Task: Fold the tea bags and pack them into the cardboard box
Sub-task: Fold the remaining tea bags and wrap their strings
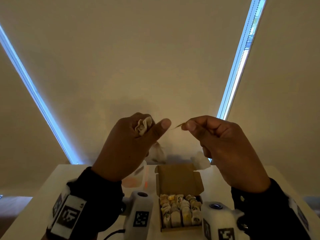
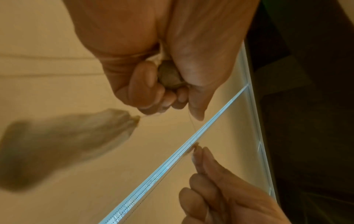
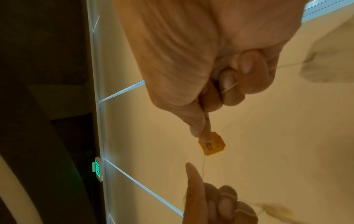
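My left hand [image 1: 155, 130] is raised above the table, its fingers curled round a crumpled beige tea bag [image 1: 143, 126], with the thumb sticking out to the right. In the left wrist view the tea bag [image 2: 169, 75] sits bunched inside the fist. My right hand [image 1: 186, 126] pinches the bag's small yellow tag [image 3: 211, 145] between thumb and forefinger. A thin string [image 3: 228, 87] runs over its fingers toward the left hand. Below, the brown cardboard box [image 1: 180, 179] stands with its lid up, holding several folded tea bags [image 1: 181, 210] in rows.
The box stands on a white table [image 1: 52, 196]. A clear plastic container [image 1: 135, 179] is left of the box, and crumpled clear wrappers [image 1: 200, 160] lie behind it. Beige roller blinds fill the background.
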Demonstrator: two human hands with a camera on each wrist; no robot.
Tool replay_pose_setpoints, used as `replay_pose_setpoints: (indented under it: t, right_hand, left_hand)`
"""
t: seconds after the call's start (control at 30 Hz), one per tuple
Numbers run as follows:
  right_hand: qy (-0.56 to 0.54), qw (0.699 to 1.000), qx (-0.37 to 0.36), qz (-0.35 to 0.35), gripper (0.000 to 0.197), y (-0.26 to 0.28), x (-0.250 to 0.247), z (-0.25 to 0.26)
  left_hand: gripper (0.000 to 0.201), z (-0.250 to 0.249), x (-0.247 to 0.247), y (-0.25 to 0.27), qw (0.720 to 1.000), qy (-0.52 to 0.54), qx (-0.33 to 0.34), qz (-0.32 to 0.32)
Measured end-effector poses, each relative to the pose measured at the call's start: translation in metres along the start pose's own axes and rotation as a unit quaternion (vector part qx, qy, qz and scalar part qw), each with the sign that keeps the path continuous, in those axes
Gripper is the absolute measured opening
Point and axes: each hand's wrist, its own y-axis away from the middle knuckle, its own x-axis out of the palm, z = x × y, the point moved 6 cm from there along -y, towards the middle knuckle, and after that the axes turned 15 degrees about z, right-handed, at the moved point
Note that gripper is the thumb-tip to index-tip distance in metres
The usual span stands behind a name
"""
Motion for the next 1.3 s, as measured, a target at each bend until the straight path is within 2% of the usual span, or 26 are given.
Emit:
replay_pose_setpoints:
  t: [0.2,0.3,0.37,0.43,0.57,0.67,0.77,1.0,1.3]
  right_hand:
    - [0.004,1.000,0.024,-0.004,0.017,-0.002,0.000,0.005]
    - [0.006,1.000,0.025,0.005,0.021,-0.003,0.001,0.010]
    - [0.011,1.000,0.018,0.013,0.015,-0.004,0.002,0.013]
    - [0.021,1.000,0.008,0.020,0.009,-0.006,0.001,0.015]
    - [0.036,0.999,-0.014,0.019,0.009,-0.008,0.000,0.022]
    - [0.036,0.999,-0.017,0.025,0.013,-0.010,0.003,0.026]
    - [0.046,0.999,-0.022,0.015,0.005,-0.011,0.003,0.030]
    - [-0.015,1.000,-0.003,0.020,0.010,-0.008,0.005,0.028]
    - [0.016,0.995,0.049,0.091,0.016,-0.008,0.019,0.030]
  left_hand:
    - [0.035,-0.011,0.000,-0.002,0.998,0.024,0.045,-0.032]
    - [0.039,-0.018,-0.002,-0.003,0.996,-0.019,0.078,-0.038]
    - [0.043,-0.021,-0.004,-0.004,0.995,-0.027,0.086,-0.039]
    - [0.042,-0.022,-0.007,-0.005,0.996,-0.010,0.079,-0.041]
    - [0.036,-0.016,-0.010,-0.009,0.990,0.122,0.045,-0.047]
    - [0.038,-0.014,-0.006,-0.011,0.973,0.227,0.002,-0.047]
    - [0.031,-0.015,-0.002,-0.013,0.956,0.291,-0.027,-0.032]
    - [0.027,-0.007,-0.007,-0.010,0.945,0.312,-0.048,-0.081]
    - [0.018,-0.017,-0.006,-0.006,0.942,0.330,-0.014,-0.066]
